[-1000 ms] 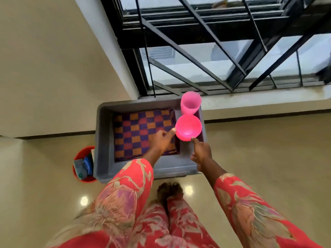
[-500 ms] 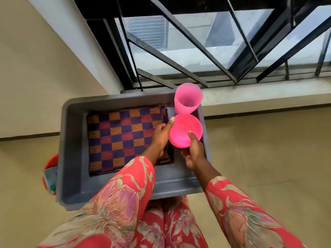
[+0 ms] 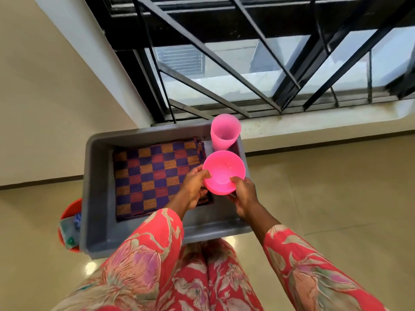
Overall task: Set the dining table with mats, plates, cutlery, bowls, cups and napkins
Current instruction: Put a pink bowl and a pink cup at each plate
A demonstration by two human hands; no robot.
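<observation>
Over the grey tub [image 3: 98,198], left hand [image 3: 193,187] and right hand [image 3: 244,198] pinch one pink bowl [image 3: 222,171] between them; one pink cup [image 3: 224,131] stands behind, one checked mat [image 3: 152,176] left.

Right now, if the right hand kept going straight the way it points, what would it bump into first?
The right hand already grips the pink bowl. Pushed further the same way, it would probably meet the upright pink cup just behind the bowl, though depth is hard to judge.
</observation>
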